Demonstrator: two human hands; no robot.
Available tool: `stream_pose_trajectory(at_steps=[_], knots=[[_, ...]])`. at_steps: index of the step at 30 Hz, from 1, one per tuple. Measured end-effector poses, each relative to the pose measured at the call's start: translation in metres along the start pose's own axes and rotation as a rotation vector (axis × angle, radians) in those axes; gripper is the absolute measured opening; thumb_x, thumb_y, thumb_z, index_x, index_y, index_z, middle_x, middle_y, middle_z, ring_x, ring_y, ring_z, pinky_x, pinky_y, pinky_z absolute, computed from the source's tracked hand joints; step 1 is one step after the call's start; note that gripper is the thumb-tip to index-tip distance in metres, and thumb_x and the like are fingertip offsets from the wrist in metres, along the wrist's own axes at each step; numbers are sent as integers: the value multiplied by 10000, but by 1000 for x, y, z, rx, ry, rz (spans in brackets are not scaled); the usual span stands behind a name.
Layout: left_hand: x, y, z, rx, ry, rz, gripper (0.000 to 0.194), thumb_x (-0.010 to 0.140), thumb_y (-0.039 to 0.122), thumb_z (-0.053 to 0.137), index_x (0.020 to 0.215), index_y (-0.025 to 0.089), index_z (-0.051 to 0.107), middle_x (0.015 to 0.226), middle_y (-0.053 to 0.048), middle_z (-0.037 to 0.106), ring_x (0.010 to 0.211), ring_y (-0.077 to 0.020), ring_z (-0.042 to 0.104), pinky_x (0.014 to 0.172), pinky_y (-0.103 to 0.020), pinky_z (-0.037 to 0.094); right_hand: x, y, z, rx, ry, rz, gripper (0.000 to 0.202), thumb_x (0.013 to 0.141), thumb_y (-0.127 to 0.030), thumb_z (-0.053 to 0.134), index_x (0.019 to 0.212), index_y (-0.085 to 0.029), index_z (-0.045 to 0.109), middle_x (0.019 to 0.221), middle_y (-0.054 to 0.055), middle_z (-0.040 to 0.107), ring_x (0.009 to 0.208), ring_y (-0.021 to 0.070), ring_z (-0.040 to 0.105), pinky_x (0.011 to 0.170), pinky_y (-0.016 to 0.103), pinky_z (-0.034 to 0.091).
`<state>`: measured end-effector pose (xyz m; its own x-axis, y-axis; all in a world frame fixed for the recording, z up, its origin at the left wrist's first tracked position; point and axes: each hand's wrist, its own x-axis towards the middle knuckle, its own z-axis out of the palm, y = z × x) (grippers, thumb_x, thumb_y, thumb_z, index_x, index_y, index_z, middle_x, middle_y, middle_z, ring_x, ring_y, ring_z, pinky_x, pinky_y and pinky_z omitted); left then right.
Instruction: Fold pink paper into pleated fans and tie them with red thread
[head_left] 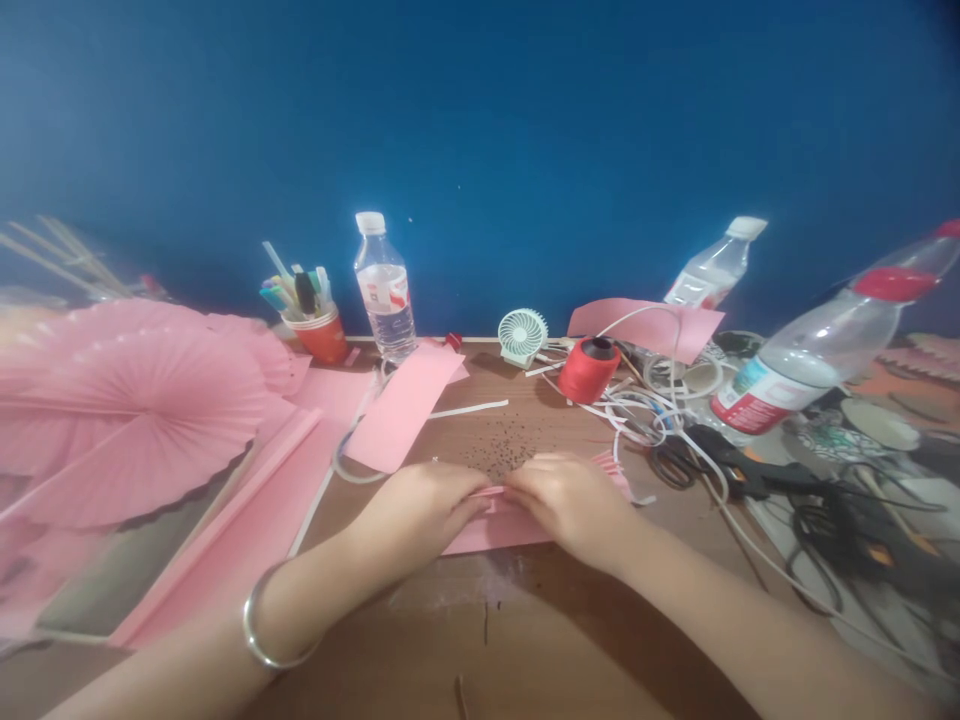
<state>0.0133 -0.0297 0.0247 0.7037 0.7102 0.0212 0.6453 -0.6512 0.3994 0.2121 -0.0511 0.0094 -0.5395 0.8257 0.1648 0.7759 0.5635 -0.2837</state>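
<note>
A strip of pink paper (495,534) lies on the brown table in front of me, partly pleated. My left hand (431,505) pinches its folded edge from the left, fingers closed and thumb along the near side. From the right, my right hand (574,500) grips the same fold, its fingers curled over the paper and hiding part of it. The two hands almost meet at the fold. Narrow pleats (615,472) show beyond my right hand. Small dark specks (504,445) are scattered on the table just past the fingers.
Pink paper fans (142,410) and sheets spread over the left. A loose pink sheet (401,408), water bottle (386,290), pen cup (321,335) and small fan (523,337) stand behind. Right are a red thread spool (589,372), tangled white cord, a large bottle (814,350) and glue guns (739,465).
</note>
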Motion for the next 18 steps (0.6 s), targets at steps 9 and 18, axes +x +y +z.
stream_pose_trajectory(at_steps=[9,18], knots=[[-1,6,3,-167,141,-12,215,859,245,440,820,201,646,749,1,650,680,-120,575,635,-229,421,0,-10,-8,85,4,54,222,874,-227,404,720,-185,558,686,0,598,651,131,520,570,239,305],[1,-7,-9,-494,207,-242,130,769,255,570,818,200,676,791,1,695,692,-132,611,631,-237,478,-2,9,-14,182,56,96,236,880,-296,434,785,-219,637,753,-14,664,707,133,575,629,232,349]])
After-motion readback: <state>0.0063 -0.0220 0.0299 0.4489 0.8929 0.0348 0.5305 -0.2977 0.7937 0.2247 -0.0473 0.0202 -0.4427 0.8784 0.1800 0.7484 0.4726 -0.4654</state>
